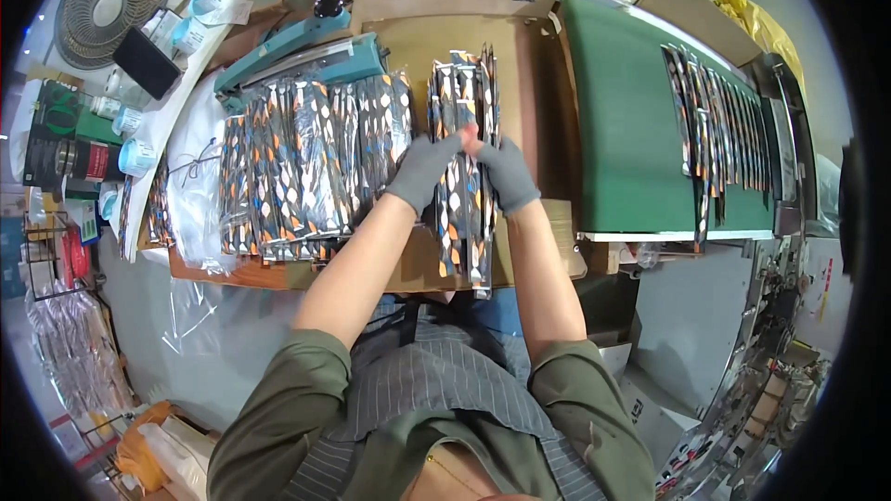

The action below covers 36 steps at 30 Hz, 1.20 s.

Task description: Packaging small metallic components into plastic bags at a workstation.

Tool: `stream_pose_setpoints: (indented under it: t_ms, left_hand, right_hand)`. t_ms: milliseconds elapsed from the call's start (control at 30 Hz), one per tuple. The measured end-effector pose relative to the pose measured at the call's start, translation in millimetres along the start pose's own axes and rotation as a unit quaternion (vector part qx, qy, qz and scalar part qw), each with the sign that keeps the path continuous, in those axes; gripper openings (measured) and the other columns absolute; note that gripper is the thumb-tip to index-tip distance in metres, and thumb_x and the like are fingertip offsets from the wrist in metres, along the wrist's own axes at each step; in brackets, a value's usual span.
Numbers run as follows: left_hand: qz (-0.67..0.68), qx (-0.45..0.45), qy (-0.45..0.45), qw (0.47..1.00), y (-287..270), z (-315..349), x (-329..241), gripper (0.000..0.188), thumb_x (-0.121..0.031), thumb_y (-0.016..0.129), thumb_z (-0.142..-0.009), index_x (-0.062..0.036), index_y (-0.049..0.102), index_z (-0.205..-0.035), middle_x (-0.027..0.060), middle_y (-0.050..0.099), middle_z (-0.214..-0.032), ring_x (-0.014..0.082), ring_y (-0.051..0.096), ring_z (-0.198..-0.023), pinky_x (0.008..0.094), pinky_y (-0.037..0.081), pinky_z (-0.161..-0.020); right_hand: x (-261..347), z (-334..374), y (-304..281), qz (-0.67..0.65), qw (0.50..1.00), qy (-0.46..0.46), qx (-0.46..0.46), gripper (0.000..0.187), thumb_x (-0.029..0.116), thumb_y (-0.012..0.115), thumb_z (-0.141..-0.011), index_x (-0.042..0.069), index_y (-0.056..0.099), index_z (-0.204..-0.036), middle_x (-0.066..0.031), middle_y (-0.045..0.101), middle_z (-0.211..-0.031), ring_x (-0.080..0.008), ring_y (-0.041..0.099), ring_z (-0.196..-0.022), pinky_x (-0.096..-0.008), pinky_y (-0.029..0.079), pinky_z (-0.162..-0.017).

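Observation:
In front of me on the table lies a bundle of long, narrow dark strips (450,232) with an orange, white and blue leaf pattern. I cannot make out whether they are paper or film. My left hand (427,165), in a grey glove with bare fingertips, is closed at the bundle's left side. From the right, my right hand (509,174), gloved the same way, closes on the bundle's right side. The fingertips of both hands meet over the top of the strips. A wide pile of similar strips in clear plastic (306,158) lies beside my left hand.
Behind the pile stands a teal long-armed device (306,56), resembling a bag sealer. A green conveyor belt (631,130) on the right carries a row of patterned strips (719,130). On the left shelf are a fan (109,9), a dark phone (147,63) and several light-blue rolls (137,158).

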State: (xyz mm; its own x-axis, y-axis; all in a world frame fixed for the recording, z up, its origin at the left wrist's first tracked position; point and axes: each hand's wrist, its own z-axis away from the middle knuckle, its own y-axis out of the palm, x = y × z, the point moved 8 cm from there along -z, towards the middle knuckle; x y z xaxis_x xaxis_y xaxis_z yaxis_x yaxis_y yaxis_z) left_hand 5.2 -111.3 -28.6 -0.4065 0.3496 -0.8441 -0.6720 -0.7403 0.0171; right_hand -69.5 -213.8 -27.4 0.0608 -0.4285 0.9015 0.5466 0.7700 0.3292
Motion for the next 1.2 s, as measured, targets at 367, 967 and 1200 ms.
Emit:
stream_pose_setpoints:
  t_ms: [367, 967, 1200]
  left_hand:
    - [0.012, 0.146, 0.462, 0.875, 16, 131, -107, 0.125, -0.028, 0.092, -0.045, 0.0019, 0.019, -0.141, 0.009, 0.053, -0.117, 0.0174, 0.048, -0.111, 0.0312, 0.036, -0.098]
    - [-0.104, 0.214, 0.443, 0.864, 13, 154, -28, 0.069, -0.014, 0.076, -0.068, -0.0012, 0.044, -0.127, 0.0112, 0.055, -0.121, 0.0189, 0.054, -0.112, 0.0305, 0.041, -0.098]
    - [0.131, 0.245, 0.105, 0.955, -6, 164, -8, 0.033, -0.023, 0.059, -0.086, -0.0074, 0.056, -0.114, 0.0029, 0.06, -0.102, 0.0113, 0.058, -0.091, 0.027, 0.047, -0.082]
  right_hand:
    - [99, 98, 31, 0.103, 0.96, -0.213, 0.152, 0.087, 0.014, 0.082, -0.061, -0.001, 0.034, -0.132, -0.0123, 0.05, -0.124, -0.021, 0.052, -0.107, -0.034, 0.042, -0.094]
    - [81, 172, 72, 0.136, 0.92, -0.346, 0.127, 0.079, 0.015, 0.084, -0.063, 0.0, 0.041, -0.127, -0.0094, 0.056, -0.11, -0.0168, 0.057, -0.1, -0.0297, 0.046, -0.09]
    - [99, 143, 101, 0.059, 0.987, -0.135, 0.069, 0.052, 0.019, 0.067, -0.077, -0.001, 0.047, -0.12, -0.0101, 0.059, -0.104, -0.0151, 0.058, -0.096, -0.0285, 0.047, -0.084]
